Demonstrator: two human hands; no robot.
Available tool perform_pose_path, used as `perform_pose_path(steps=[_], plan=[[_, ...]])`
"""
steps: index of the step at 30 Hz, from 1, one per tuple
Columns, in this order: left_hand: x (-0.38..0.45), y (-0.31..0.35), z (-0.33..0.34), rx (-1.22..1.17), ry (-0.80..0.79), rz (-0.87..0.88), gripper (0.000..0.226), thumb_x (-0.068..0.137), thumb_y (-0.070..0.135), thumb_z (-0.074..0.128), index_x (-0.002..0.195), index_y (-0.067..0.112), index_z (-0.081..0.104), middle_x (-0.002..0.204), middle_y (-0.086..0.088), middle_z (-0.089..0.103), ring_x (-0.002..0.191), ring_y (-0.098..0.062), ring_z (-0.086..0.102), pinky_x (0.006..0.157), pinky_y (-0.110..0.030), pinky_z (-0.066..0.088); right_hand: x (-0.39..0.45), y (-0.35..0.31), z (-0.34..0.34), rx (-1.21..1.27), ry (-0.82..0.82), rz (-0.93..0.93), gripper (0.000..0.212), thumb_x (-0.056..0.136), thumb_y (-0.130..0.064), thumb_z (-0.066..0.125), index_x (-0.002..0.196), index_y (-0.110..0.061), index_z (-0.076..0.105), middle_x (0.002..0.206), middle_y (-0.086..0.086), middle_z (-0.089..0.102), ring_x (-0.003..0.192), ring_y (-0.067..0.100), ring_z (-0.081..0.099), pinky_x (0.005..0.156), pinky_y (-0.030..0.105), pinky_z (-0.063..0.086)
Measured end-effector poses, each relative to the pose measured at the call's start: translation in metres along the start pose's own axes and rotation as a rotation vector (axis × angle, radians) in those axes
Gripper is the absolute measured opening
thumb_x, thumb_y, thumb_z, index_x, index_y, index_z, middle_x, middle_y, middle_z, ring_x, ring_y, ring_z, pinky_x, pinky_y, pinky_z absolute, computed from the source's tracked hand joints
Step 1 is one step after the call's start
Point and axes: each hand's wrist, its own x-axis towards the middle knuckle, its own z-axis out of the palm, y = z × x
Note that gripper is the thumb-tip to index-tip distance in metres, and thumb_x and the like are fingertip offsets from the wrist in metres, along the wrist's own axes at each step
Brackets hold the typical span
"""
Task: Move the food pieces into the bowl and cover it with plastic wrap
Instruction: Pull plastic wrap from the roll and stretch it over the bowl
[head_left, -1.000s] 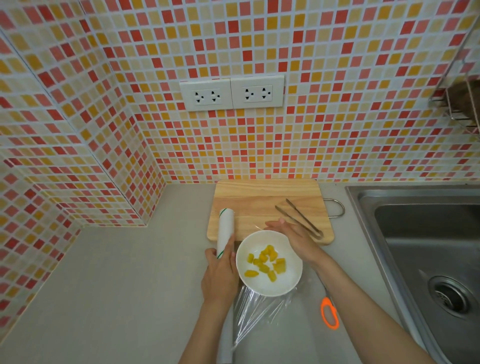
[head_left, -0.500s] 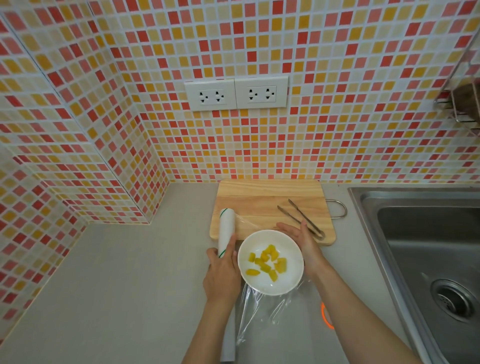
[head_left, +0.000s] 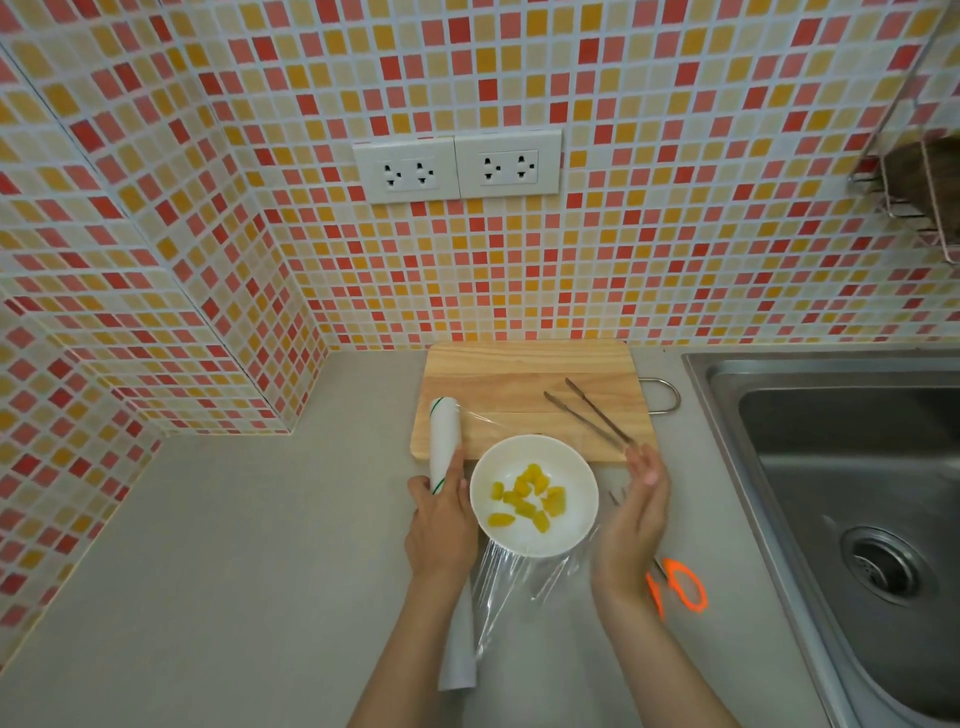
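Centrally, the bowl (head_left: 534, 496) sat between the left hand (head_left: 440, 525), fingers closed on the wrap roll (head_left: 444, 441), and the right hand (head_left: 635, 525), fingers extended, gripping nothing.

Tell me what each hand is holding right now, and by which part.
The left hand grips the plastic wrap roll around its middle, pinning it beside the bowl. The right hand is open, palm toward the bowl; whether it pinches the film's edge cannot be told.
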Motion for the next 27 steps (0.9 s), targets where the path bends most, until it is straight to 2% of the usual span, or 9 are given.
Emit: perform_pose_path(steps=[2,6,11,15,17,20,22,25,27], plan=[[-0.001,0.000,0.001,-0.011,-0.002,0.010,0.046,0.093,0.050,0.021,0.138,0.054,0.019,0.105,0.003,0.026,0.068,-0.024,0.049,0.072,-0.034,0.042,-0.018,0.003,0.007,0.011,-0.038,0.009,0.059,0.087,-0.059,0.025,0.137,-0.029,0.035,0.138,-0.009,0.046,0.128,0.000,0.042,0.100,0.014,0.036],[-0.004,0.000,0.001,-0.015,-0.010,0.019,0.047,0.091,0.052,0.023,0.138,0.055,0.018,0.105,0.004,0.025,0.068,-0.022,0.049,0.072,-0.032,0.039,-0.027,0.009,0.023,-0.025,-0.021,0.051,0.059,0.088,-0.049,0.026,0.143,-0.027,0.024,0.141,0.000,0.043,0.124,0.009,0.044,0.098,0.030,0.040],[-0.006,-0.001,0.002,-0.019,-0.013,0.018,0.048,0.092,0.049,0.028,0.138,0.054,0.019,0.111,0.002,0.027,0.071,-0.024,0.050,0.078,-0.036,0.044,-0.022,0.018,0.028,-0.024,0.067,0.168,0.064,0.085,-0.059,0.026,0.139,-0.025,0.031,0.134,0.006,0.053,0.120,0.023,0.053,0.097,0.044,0.047],[-0.006,0.000,0.002,-0.045,-0.010,0.012,0.046,0.093,0.051,0.024,0.139,0.053,0.022,0.110,0.004,0.024,0.073,-0.023,0.050,0.079,-0.037,0.045,-0.020,0.029,0.026,0.000,0.087,0.330,0.054,0.092,-0.053,0.026,0.137,-0.026,0.038,0.144,0.004,0.043,0.127,0.022,0.046,0.106,0.044,0.041],[-0.006,0.000,0.001,-0.055,-0.010,0.015,0.046,0.092,0.052,0.024,0.139,0.053,0.022,0.112,0.004,0.026,0.075,-0.023,0.051,0.080,-0.037,0.045,-0.018,0.030,0.023,-0.026,0.025,0.337,0.051,0.095,-0.050,0.023,0.141,-0.028,0.031,0.147,0.002,0.037,0.128,0.019,0.043,0.103,0.037,0.040],[-0.006,0.000,0.000,-0.080,-0.003,-0.011,0.045,0.094,0.050,0.020,0.139,0.054,0.021,0.120,-0.002,0.034,0.084,-0.027,0.056,0.083,-0.039,0.045,-0.012,0.027,0.017,-0.040,-0.071,0.324,0.054,0.096,-0.049,0.020,0.146,-0.029,0.015,0.155,0.002,0.023,0.138,0.019,0.031,0.112,0.040,0.031],[-0.006,0.001,0.000,-0.072,-0.006,-0.019,0.045,0.095,0.049,0.018,0.140,0.054,0.018,0.116,-0.004,0.039,0.090,-0.028,0.057,0.083,-0.039,0.045,-0.006,0.021,0.008,-0.051,-0.145,0.244,0.060,0.094,-0.050,0.029,0.147,-0.030,0.009,0.157,0.001,0.018,0.141,0.016,0.024,0.113,0.036,0.027],[-0.005,0.002,-0.002,-0.055,-0.020,-0.020,0.046,0.095,0.049,0.018,0.141,0.054,0.015,0.106,-0.005,0.041,0.090,-0.029,0.056,0.081,-0.039,0.044,0.009,-0.001,-0.002,-0.319,-0.385,-0.015,0.092,0.076,-0.059,0.054,0.147,-0.030,0.004,0.157,-0.011,0.008,0.143,0.006,0.009,0.118,0.035,0.016],[-0.003,0.001,-0.003,-0.052,-0.029,-0.028,0.046,0.095,0.050,0.017,0.141,0.054,0.014,0.106,-0.005,0.041,0.091,-0.030,0.056,0.082,-0.040,0.045,0.025,-0.014,-0.003,-0.622,-0.639,-0.181,0.116,0.061,-0.066,0.068,0.147,-0.029,0.000,0.154,-0.017,0.000,0.142,0.003,-0.003,0.117,0.032,0.006]])
